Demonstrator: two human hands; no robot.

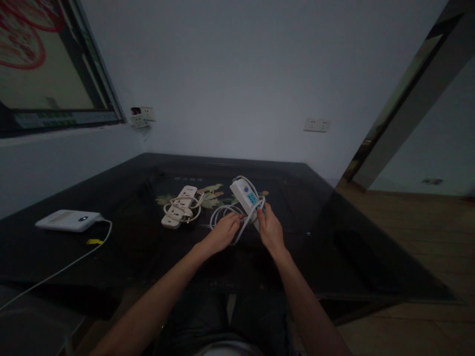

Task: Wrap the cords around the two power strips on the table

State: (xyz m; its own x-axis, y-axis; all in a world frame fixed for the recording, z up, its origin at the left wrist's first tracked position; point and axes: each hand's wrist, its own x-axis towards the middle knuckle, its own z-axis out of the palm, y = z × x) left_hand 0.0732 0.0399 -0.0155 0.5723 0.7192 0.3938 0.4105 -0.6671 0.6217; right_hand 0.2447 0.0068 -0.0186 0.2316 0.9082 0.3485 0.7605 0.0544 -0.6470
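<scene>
Tilted above the dark table is a white power strip (241, 194) with blue sockets, its white cord (218, 213) looped around and beside it. My right hand (270, 228) is closed round the strip's near right side, over part of the cord. My left hand (224, 232) is closed in a pinch on the cord, left of the strip's near end. To the left lies a second white power strip (188, 192), its own cord wound around it, touched by neither hand. The fingertips and the cord's plug are partly hidden.
A white power bank (67, 220) with a cable lies on the dark glossy table (148, 262) at left, near a yellow tag (95, 242). A dark flat object (367, 259) lies at right. Wall sockets (316, 125) are behind.
</scene>
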